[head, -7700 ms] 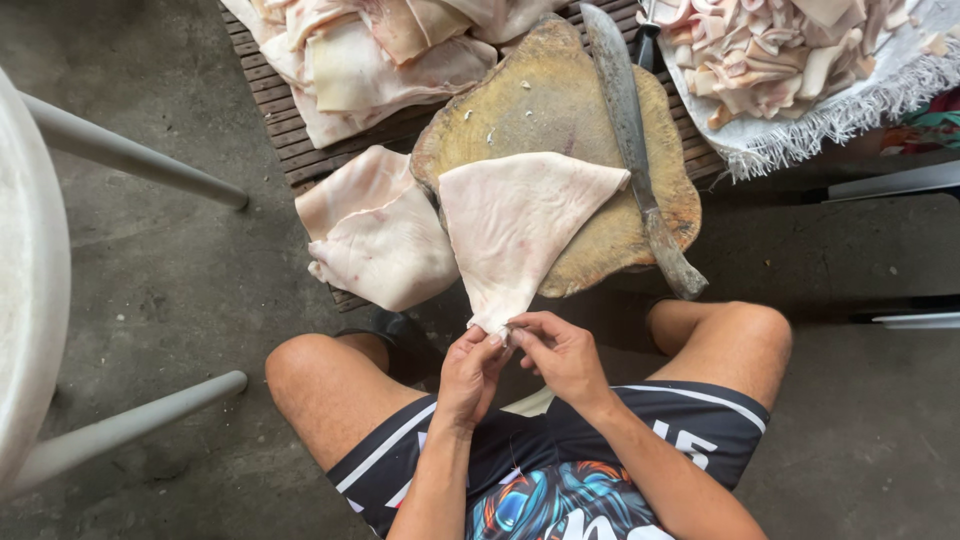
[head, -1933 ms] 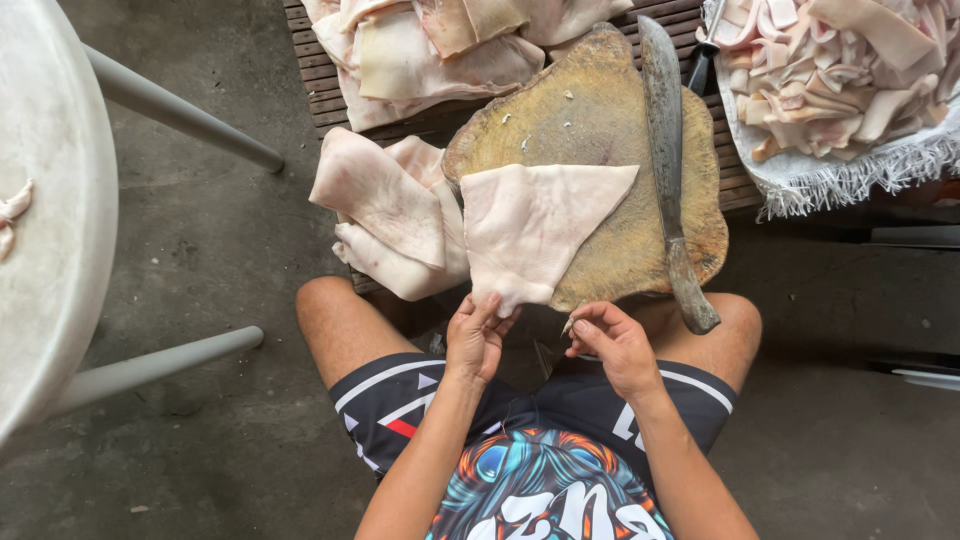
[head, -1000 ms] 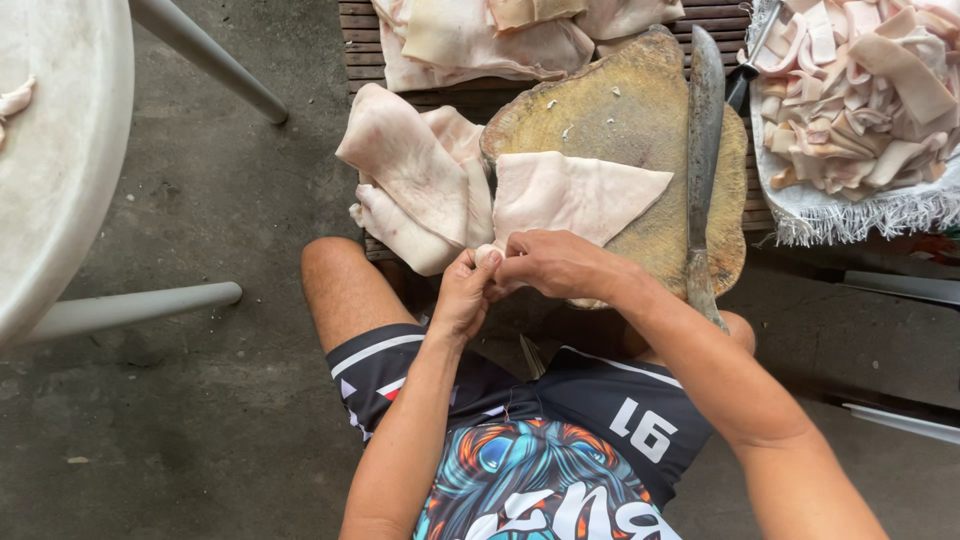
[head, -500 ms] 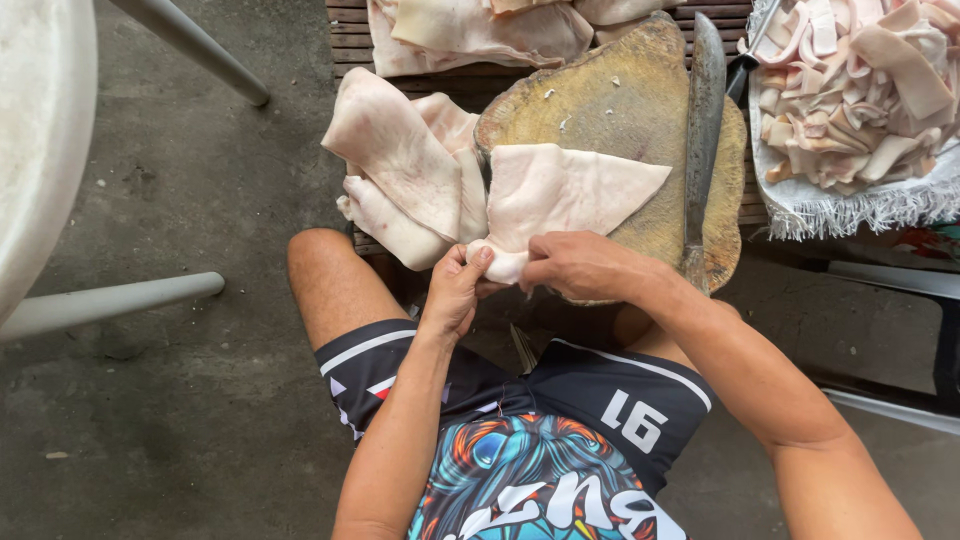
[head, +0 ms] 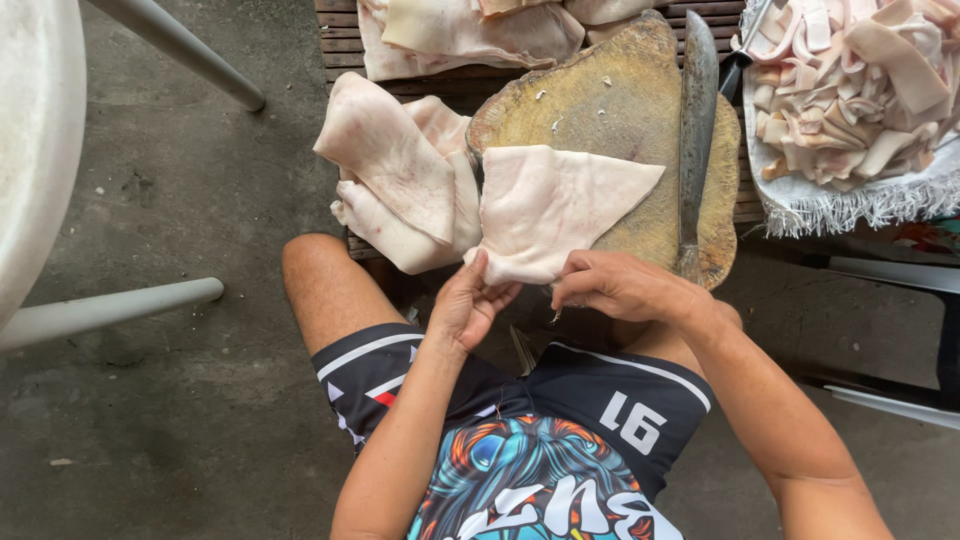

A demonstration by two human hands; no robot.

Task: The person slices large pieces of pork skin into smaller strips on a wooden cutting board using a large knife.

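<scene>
Round wooden chopping block point(head: 610, 110) w/ long cleaver point(head: 697, 130) lying along its right side. Pale pork-skin slab point(head: 555, 205) draped over block's near edge – more slabs point(head: 400, 180) piled just left. Left hand point(head: 465, 300) pinches slab's lower corner; right hand point(head: 620, 285) curled narrow beside it, contents hard to tell.

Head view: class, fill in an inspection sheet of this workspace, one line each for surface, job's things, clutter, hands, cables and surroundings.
Surface: round wooden chopping block, worn and stained, on a slatted wooden rack.
Job's things: pale pork skin sheet lying on the block, near edge overhanging.
Clutter: long knife on the block; stacked skin pieces beside it; cut strips on a fringed cloth.
Hands: left hand and right hand both at the sheet's near edge.
Cables: nothing seen.
Surroundings: concrete floor, white table.
</scene>
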